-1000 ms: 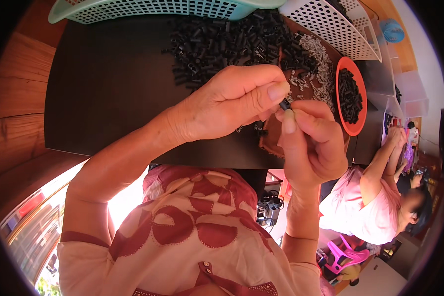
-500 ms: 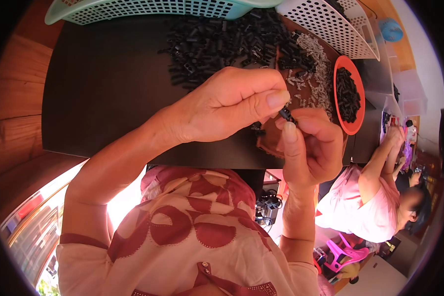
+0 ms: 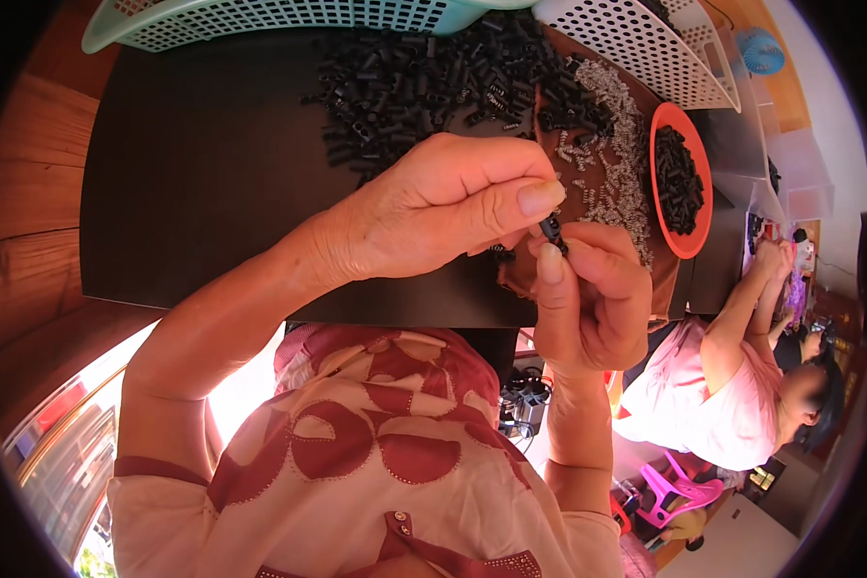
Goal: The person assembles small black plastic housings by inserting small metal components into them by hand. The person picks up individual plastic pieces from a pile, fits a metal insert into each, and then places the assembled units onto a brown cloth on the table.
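Note:
Between my two hands is a small black plastic part [image 3: 551, 229], gripped from both sides. My left hand [image 3: 462, 207] pinches its upper end between thumb and forefinger. My right hand [image 3: 597, 299] pinches the lower end, thumb tip pressed close to the forefinger. Most of the part is covered by the fingertips, so its full shape is hidden. Beyond the hands lies a heap of small black plastic parts [image 3: 395, 96]. Small metal springs [image 3: 618, 144] are spread to the right of that heap, on a brown sheet [image 3: 515, 279].
A red-orange bowl [image 3: 704, 183] of black pieces stands to the right. Behind the heap are a green basket [image 3: 289, 21] and a white perforated basket [image 3: 636, 48]. Clear plastic bins [image 3: 804, 173] sit farther right. Another person in pink [image 3: 703, 395] works at the right.
My right hand has shifted slightly left and downward. The black part has moved slightly with it, still pinched in both hands. My left hand has barely moved.

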Motion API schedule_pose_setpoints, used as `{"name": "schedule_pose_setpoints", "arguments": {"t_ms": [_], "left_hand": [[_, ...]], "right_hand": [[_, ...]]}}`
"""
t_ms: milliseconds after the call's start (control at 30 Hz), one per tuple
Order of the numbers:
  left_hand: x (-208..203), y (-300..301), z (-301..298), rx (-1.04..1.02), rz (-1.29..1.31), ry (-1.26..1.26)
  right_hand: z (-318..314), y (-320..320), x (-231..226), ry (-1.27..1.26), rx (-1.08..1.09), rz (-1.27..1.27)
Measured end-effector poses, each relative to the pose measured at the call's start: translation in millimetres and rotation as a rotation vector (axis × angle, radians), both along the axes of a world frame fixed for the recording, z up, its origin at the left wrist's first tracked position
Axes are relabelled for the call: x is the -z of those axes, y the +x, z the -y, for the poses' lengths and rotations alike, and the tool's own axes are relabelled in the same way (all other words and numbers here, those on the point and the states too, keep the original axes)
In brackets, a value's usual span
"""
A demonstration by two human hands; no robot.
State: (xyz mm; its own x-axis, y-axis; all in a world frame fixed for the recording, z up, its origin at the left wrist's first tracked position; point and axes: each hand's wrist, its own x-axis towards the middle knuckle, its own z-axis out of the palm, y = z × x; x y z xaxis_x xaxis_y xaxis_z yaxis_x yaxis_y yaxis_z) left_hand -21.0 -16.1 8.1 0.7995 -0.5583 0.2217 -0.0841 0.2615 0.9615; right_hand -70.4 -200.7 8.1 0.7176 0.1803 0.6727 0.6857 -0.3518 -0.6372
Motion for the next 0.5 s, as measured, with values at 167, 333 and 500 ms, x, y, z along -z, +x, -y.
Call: {"name": "schedule_pose_setpoints", "arguments": {"t_ms": [167,333,500], "left_hand": [[3.5,1.4,2.4,0.020,-0.001,0.018],[2.6,0.0,-0.8,0.028,-0.028,0.015],[3.4,-0.1,0.4,0.049,-0.080,0.028]], "right_hand": [[-3.3,-3.1,3.9,0.164,-0.010,-0.114],[-8.3,-3.8,5.1,0.234,-0.044,-0.123],[-6.4,-3.5,7.2,0.203,-0.032,-0.093]]}}
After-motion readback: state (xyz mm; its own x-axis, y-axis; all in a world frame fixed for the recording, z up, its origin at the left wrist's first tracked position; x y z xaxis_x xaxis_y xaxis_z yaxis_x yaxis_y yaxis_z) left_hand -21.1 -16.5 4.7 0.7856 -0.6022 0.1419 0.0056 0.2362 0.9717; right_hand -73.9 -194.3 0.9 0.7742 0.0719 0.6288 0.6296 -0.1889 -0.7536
